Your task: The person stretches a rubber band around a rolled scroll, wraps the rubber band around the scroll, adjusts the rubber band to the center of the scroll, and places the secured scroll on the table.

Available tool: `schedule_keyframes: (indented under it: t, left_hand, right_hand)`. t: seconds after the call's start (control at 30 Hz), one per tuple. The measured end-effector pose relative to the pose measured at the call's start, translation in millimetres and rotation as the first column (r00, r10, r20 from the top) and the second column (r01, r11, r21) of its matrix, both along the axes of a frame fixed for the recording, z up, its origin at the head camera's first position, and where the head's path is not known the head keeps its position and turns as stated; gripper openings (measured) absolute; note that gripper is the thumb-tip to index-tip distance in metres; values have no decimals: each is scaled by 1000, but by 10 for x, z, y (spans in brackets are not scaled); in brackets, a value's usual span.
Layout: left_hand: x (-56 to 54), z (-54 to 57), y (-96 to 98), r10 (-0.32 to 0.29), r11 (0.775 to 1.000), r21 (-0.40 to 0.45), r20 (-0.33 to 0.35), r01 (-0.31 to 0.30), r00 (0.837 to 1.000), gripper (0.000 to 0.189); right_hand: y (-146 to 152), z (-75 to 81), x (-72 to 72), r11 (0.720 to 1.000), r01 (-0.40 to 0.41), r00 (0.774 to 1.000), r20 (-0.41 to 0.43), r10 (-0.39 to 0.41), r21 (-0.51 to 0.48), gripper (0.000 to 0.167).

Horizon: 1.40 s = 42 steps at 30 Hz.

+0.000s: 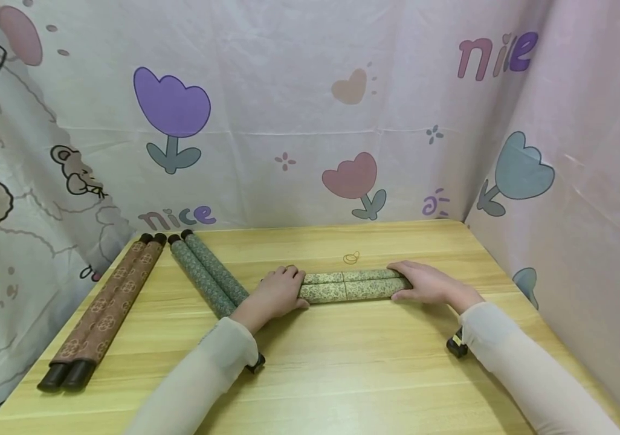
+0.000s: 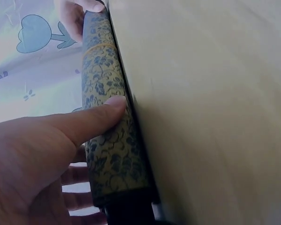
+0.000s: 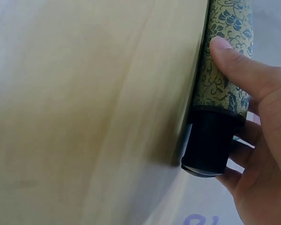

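A scroll [image 1: 323, 293] in pale yellow brocade with dark floral vines, rolled into two parallel rolls, lies crosswise on the table. A thin rubber band [image 2: 100, 46] runs round its middle. My left hand [image 1: 278, 290] grips the left end, thumb along the near roll and fingers behind. On the right end, my right hand [image 1: 431, 284] holds it the same way, thumb in front. In the right wrist view a black end knob [image 3: 208, 143] sticks out past that hand's thumb.
To the left, a green patterned scroll [image 1: 203, 275] lies slanted, its near end hidden behind my left arm. Farther left is a brown scroll [image 1: 109, 296] with black knobs. Loose rubber bands [image 1: 351, 258] lie behind the yellow scroll. A printed curtain [image 1: 266, 90] surrounds the wooden table [image 1: 353, 374].
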State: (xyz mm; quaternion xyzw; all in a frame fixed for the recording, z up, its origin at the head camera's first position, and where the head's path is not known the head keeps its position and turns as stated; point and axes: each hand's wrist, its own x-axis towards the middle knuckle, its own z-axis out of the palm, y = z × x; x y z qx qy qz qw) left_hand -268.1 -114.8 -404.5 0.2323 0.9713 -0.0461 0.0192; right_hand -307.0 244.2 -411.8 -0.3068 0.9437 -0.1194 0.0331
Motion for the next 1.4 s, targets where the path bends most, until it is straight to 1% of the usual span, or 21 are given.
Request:
schedule_keyframes:
  t: [0.1,0.27,0.37,0.5,0.7,0.87,1.07,1.23,1.4]
  left_hand:
    - [0,14,-40,-10,1000,-1,-8,10,1000,77]
    - [6,33,-85,-28,999,24,9,28,1000,78]
    - [-3,34,-109,-42,998,45,22,41,999,78]
    - [-26,27,-136,-45,997,68,38,42,998,77]
    - [-42,19,-117,-35,996,78,24,33,999,75]
    - [-39,24,-81,1,997,81,32,-3,999,74]
    - [-37,23,-64,13,996,92,39,-16,999,75]
    - [-38,8,-56,14,996,88,29,-16,999,74]
    - [-41,-12,-43,-1,997,74,8,1,1000,75]
  right_hand:
    - [-33,6,-14,1000,-15,1000,-16,15,15,82]
    - [-66,22,-14,999,-30,999,-16,30,15,83]
    - [-63,15,-4,1000,-19,1000,-16,19,6,83]
    - [-59,-5,8,1000,-9,1000,-27,9,-13,82]
    - [-71,-19,24,998,28,999,-31,-29,-53,83]
    - [-86,-12,39,997,44,999,-6,-44,-61,84]
    - [-103,14,39,997,55,998,26,-54,-45,82]
    - [-131,57,41,998,68,996,60,-67,-13,82]
    - [-181,110,36,996,86,990,109,-87,20,91]
